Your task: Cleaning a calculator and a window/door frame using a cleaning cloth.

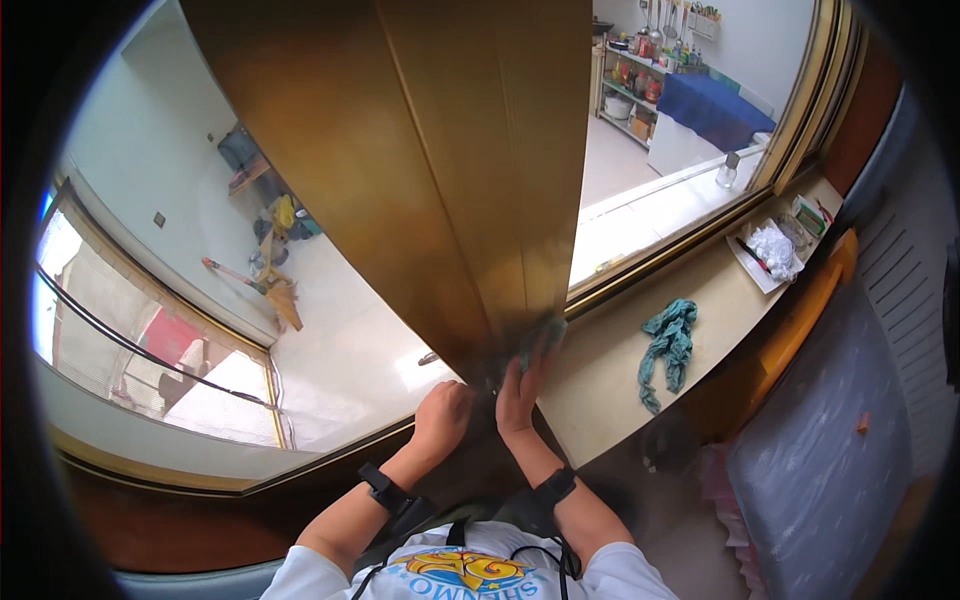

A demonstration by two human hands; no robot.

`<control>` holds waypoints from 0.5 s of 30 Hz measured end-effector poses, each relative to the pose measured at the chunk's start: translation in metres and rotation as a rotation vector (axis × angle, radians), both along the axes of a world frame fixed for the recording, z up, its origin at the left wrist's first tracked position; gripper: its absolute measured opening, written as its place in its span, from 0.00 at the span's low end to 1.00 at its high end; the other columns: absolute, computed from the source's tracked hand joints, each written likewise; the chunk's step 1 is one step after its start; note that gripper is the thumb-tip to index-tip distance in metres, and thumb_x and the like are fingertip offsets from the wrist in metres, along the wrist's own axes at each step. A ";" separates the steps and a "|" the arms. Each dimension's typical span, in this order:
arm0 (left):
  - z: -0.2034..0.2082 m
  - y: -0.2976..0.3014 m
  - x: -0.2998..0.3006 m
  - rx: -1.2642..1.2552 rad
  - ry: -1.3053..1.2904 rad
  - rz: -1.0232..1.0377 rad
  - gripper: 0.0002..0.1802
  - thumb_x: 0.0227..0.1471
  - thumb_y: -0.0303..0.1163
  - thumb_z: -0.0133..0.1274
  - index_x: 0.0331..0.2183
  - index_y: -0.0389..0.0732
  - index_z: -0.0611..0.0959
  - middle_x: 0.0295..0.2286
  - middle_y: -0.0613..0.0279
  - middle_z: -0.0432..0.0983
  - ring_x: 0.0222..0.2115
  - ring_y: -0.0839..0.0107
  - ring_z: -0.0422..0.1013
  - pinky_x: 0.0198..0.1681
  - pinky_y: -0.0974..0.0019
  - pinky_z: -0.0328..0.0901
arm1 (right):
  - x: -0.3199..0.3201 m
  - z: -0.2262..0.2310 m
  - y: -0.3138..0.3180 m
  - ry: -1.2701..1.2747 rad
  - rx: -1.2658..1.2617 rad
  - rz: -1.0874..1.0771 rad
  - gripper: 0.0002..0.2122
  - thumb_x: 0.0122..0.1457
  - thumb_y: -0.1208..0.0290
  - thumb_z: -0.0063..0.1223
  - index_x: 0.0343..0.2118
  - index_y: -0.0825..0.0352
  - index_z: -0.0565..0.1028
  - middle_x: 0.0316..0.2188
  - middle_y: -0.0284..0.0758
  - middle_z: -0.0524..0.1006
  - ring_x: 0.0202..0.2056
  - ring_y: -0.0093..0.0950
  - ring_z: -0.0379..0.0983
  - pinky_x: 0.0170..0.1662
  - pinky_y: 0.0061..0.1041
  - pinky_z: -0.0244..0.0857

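A tall gold-brown panel [440, 190] with vertical grooves stands in front of me. My right hand [517, 395] is raised to its lower right part, fingers over a pale greenish cloth [540, 345] pressed on the surface; both are somewhat blurred. Close by on the left, my left hand [443, 412] is closed with its fingers curled at the panel's lower left edge; whatever they may grip is hidden. Just beyond this hand sits a small metal fitting [428, 358]. A crumpled teal cloth [668, 350] lies to the right on a cream ledge [590, 400], touched by neither hand.
On the ledge's far end rest a white tray [760, 270] with crumpled white material and a small box [808, 214]. A clear bottle [728, 170] stands past the gold frame. A plastic-covered bluish padded piece [820, 400] with an orange wooden edge borders the right. Beyond the left opening lies a broom [280, 300].
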State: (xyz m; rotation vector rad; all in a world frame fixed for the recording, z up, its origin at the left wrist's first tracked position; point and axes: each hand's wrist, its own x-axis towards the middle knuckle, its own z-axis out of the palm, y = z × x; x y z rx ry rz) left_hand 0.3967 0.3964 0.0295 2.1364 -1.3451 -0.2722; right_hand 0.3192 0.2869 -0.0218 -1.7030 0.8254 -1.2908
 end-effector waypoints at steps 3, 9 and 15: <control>0.004 -0.001 0.001 -0.009 -0.078 -0.002 0.04 0.47 0.25 0.52 0.28 0.38 0.80 0.26 0.55 0.73 0.31 0.55 0.70 0.35 0.57 0.66 | 0.008 0.102 -0.026 -0.195 -0.240 0.008 0.28 0.64 0.61 0.37 0.63 0.68 0.50 0.64 0.54 0.38 0.65 0.52 0.35 0.63 0.45 0.35; 0.001 0.001 0.002 -0.075 -0.115 -0.020 0.04 0.46 0.23 0.52 0.28 0.38 0.80 0.26 0.56 0.73 0.31 0.57 0.70 0.35 0.59 0.67 | 0.018 0.237 -0.077 -0.146 -0.849 -0.011 0.23 0.56 0.73 0.45 0.57 0.66 0.64 0.63 0.53 0.44 0.61 0.59 0.42 0.60 0.49 0.43; 0.007 0.003 -0.002 -0.045 -0.138 -0.052 0.04 0.46 0.23 0.53 0.28 0.38 0.80 0.26 0.55 0.73 0.31 0.56 0.70 0.35 0.59 0.67 | 0.002 0.029 -0.044 -0.031 -0.085 -0.075 0.26 0.62 0.69 0.40 0.63 0.66 0.52 0.63 0.54 0.41 0.63 0.53 0.41 0.62 0.42 0.42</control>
